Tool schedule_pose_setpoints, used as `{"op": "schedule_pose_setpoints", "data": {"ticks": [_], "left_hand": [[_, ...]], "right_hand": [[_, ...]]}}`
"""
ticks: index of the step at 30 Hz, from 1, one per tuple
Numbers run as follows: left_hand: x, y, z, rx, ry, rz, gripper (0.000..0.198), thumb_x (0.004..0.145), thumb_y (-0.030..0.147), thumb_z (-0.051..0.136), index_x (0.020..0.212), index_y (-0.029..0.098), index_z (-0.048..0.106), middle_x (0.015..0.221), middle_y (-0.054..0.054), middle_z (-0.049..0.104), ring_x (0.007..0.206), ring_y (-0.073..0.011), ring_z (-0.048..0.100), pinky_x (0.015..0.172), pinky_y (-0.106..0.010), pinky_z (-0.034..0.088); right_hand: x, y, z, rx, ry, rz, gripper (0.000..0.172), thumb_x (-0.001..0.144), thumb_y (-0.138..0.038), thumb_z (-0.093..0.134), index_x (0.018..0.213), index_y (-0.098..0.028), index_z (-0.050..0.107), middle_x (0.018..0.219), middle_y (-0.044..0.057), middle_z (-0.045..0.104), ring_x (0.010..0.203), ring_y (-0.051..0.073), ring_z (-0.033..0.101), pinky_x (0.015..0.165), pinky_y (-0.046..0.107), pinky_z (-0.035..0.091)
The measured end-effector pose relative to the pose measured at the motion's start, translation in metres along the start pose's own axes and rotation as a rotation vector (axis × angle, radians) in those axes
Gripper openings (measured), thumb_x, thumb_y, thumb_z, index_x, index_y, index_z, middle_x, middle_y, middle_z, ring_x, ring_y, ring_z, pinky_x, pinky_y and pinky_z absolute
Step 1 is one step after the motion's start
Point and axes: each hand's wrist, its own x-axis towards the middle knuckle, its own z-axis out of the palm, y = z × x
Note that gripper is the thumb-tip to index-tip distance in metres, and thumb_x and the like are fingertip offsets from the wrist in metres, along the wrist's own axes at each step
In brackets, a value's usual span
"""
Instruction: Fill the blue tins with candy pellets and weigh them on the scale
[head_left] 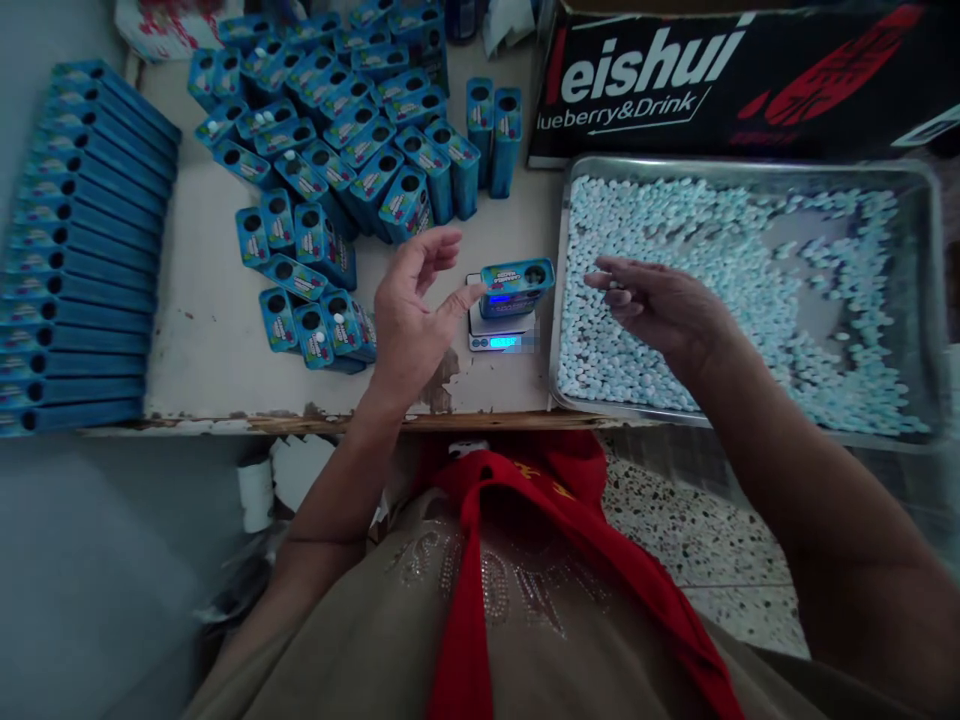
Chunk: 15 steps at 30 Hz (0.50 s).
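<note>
A small digital scale with a lit blue display lies near the table's front edge. Upright on it is a blue candy box with a round hole in its top. My left hand is open beside the box, its thumb tip at the box's left end; whether it touches, I cannot tell. Over the left side of a metal tray, my right hand has its fingers pinched around a few small white candies. Many pale blue and white candies are spread in the tray.
Several blue boxes stand grouped behind my left hand, some with white candies on top. A long row of blue boxes lines the far left. A black carton stands behind the tray. The worn table edge runs in front.
</note>
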Motion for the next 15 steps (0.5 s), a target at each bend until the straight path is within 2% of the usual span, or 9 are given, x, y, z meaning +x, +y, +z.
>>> {"op": "schedule_pose_setpoints", "data": {"ticks": [3,6,12,15], "left_hand": [[-0.002,-0.002,0.000,0.076,0.016,0.023,0.054,0.087,0.053,0.096,0.131,0.032,0.071,0.134,-0.007,0.072,0.138,-0.0330,0.068,0.128,-0.056,0.054],[-0.006,-0.004,-0.002,0.110,0.008,0.012,0.053,0.089,0.051,0.094,0.132,0.031,0.070,0.135,-0.008,0.072,0.139,-0.0337,0.068,0.127,-0.057,0.054],[-0.007,-0.003,-0.002,0.127,0.008,-0.045,0.052,0.089,0.043,0.093,0.134,0.028,0.070,0.136,-0.007,0.074,0.136,-0.0313,0.069,0.125,-0.054,0.056],[-0.003,-0.006,-0.003,0.103,0.000,-0.061,0.051,0.088,0.039,0.093,0.133,0.029,0.071,0.135,-0.007,0.075,0.135,-0.0311,0.069,0.123,-0.053,0.056]], "right_hand": [[-0.002,-0.020,0.022,-0.046,-0.162,-0.068,0.009,0.093,-0.018,0.084,0.094,-0.020,0.076,0.088,0.005,0.074,0.060,0.008,0.052,0.046,0.016,0.046],[0.000,-0.037,0.041,-0.092,-0.261,-0.103,0.013,0.090,-0.008,0.081,0.092,-0.020,0.077,0.088,0.003,0.074,0.061,0.009,0.053,0.048,0.015,0.047],[-0.007,-0.051,0.076,-0.066,-0.267,-0.111,0.027,0.095,0.003,0.057,0.088,-0.017,0.073,0.085,0.003,0.073,0.058,0.006,0.052,0.050,0.012,0.046],[-0.009,-0.049,0.084,-0.069,-0.279,-0.105,0.018,0.096,-0.001,0.068,0.093,-0.018,0.072,0.088,0.002,0.073,0.056,0.006,0.048,0.046,0.014,0.042]]}}
